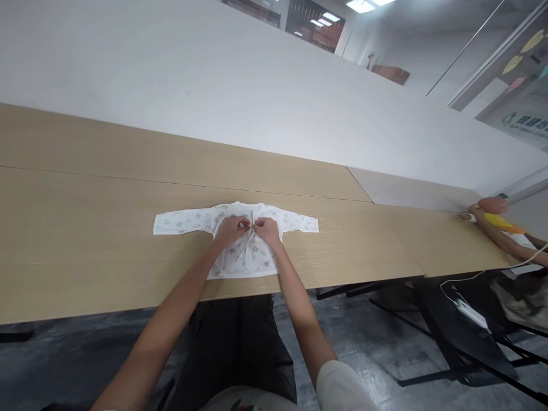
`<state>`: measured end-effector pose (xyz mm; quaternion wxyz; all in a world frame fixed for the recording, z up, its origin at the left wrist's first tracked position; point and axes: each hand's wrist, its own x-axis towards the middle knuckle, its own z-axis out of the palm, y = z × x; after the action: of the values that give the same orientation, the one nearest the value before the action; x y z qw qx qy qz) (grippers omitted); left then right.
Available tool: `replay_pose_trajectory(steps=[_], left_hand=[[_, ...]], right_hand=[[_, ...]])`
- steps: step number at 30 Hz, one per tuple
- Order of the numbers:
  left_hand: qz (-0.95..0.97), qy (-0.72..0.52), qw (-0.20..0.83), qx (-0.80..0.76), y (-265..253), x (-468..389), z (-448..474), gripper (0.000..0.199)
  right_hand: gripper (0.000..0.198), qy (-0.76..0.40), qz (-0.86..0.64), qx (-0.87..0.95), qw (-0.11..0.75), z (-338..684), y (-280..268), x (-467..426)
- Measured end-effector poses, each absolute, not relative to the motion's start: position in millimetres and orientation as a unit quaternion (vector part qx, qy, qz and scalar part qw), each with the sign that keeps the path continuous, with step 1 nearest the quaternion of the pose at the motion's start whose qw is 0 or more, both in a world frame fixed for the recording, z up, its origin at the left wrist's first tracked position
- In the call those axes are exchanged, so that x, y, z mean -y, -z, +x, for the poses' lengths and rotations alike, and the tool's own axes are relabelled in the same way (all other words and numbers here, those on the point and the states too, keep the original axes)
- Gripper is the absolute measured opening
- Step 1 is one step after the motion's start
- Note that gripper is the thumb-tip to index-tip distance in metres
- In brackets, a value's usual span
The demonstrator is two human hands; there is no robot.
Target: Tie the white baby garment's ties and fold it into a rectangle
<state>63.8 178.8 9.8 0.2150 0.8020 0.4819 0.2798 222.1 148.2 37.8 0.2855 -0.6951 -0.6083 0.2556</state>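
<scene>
A small white baby shirt with a scattered pale print lies spread flat on the wooden table, both long sleeves stretched out to the sides. Its front opening runs down the middle. At the upper part of that opening, my left hand pinches the cloth on the left edge. Close beside it, my right hand pinches the right edge, fingertips nearly meeting the other hand's. Whatever fastener may be between the fingertips is too small to make out.
A white wall rises behind the table. Far right, another person's arm rests on the tabletop near a yellow item. Below stands a black chair bearing a white power strip with a cable.
</scene>
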Motion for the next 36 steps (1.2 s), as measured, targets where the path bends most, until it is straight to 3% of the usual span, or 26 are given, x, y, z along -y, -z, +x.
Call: replay_pose_trajectory(steps=[5,14,25,36], left_hand=[[0.793,-0.295,0.208,-0.49,-19,-170,58,0.024],[0.817,-0.172,0.168,-0.524,-31,-121,64,0.028],[0.8,-0.196,0.21,-0.527,-20,-110,59,0.033],[0.801,-0.238,0.203,-0.511,-14,-112,60,0.031]], right_hand=[[0.018,-0.248,-0.689,0.618,0.285,226,-41,-133],[0.018,-0.194,-0.626,0.724,0.215,221,-32,-89],[0.008,-0.216,-0.654,0.679,0.254,219,-21,-89],[0.013,-0.294,-0.656,0.63,0.294,223,-21,-95]])
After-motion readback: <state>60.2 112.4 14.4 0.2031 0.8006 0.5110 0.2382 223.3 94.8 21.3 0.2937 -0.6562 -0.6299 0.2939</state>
